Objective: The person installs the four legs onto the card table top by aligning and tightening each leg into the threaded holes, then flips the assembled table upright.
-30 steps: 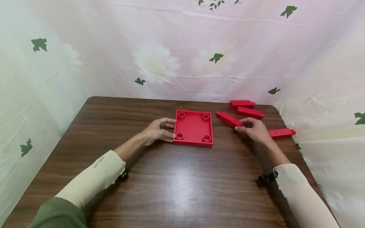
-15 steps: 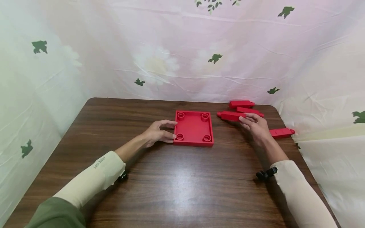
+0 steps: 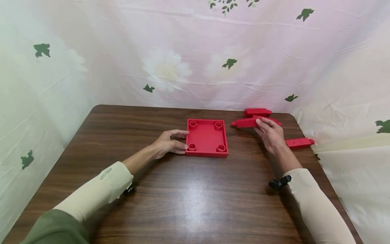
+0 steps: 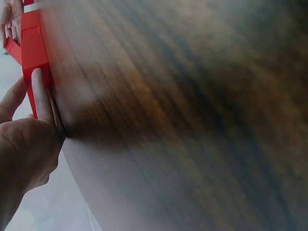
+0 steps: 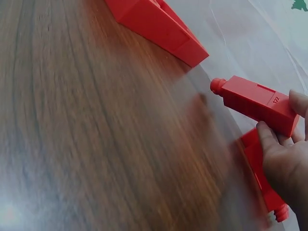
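Near the table's middle lies a square red base (image 3: 206,137) with raised walls and a round socket in each corner. My left hand (image 3: 170,143) rests against its left side, thumb at the near corner and fingers along the edge. In the left wrist view those fingers (image 4: 42,96) look mostly straight. A red leg (image 3: 245,122) with a knobbed end is pinched by my right hand (image 3: 270,133) above the tabletop. The right wrist view shows this red leg (image 5: 255,101) with its knob pointing toward the base and "122" marked on its side.
Behind the held leg lies another red leg (image 3: 257,112). A further leg (image 3: 274,121) is partly covered by the right hand and held leg. One more leg (image 3: 300,143) lies near the right edge of the brown table (image 3: 195,196). Patterned cloth (image 3: 189,61) hangs around the table.
My right hand has lifted the red leg and swung it from slanting to nearly level, ending slightly farther back. The left hand and the base have stayed put.
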The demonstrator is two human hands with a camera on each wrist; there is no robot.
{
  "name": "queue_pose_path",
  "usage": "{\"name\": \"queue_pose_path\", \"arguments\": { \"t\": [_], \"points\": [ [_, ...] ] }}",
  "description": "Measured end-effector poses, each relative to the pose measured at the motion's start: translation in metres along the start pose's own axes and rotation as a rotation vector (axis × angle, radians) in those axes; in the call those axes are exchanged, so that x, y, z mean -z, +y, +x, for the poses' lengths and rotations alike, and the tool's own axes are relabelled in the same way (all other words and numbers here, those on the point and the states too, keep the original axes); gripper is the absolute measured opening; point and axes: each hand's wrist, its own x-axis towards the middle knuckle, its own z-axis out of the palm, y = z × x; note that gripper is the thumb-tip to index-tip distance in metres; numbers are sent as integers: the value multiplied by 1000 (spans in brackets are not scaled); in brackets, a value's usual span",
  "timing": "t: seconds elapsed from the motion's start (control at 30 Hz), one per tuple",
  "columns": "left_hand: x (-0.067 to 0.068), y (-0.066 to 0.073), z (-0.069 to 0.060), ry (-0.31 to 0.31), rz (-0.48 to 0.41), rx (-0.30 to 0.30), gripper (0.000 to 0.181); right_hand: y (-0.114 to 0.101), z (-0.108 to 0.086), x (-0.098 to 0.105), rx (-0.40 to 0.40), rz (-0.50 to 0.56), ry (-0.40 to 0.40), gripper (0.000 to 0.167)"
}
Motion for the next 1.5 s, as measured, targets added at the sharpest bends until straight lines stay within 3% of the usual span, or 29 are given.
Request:
{"name": "queue_pose_path", "arguments": {
  "t": [0.17,0.57,0.9,1.13,1.5],
  "points": [
    [0,0,-1,-7,-13,4,71,-1,3,-9,-4,27,-1,24],
    [3,-3,1,-16,-58,15,73,-7,11,-40,-20,15,-27,26],
    [5,0,3,-18,-43,25,73,-4,20,-64,28,25,-53,16],
    [4,-2,2,-20,-24,14,73,-2,25,-76,14,25,-64,17],
    [5,-7,2,-14,-22,-4,73,13,31,-105,18,-59,-93,14]
  ]
}}
